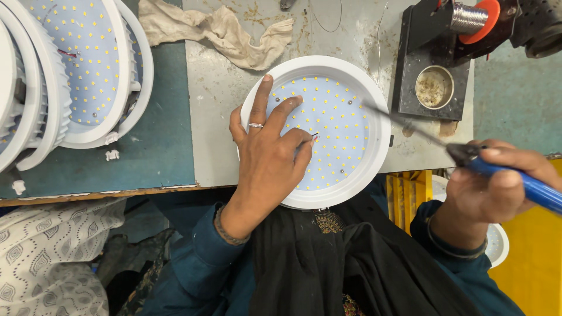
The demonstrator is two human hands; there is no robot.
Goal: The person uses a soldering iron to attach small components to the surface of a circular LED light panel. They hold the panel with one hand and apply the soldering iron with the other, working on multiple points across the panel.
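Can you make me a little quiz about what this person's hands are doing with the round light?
1. True or false: the left hand rests flat on the round white LED light.
2. What does the right hand hold? A) a screwdriver B) a blue-handled soldering iron C) a brush
3. What lies crumpled on the bench above the light?

Key
1. True; its fingers pinch thin wires at the panel's middle.
2. B; its tip hangs over the light's right rim.
3. A beige rag.
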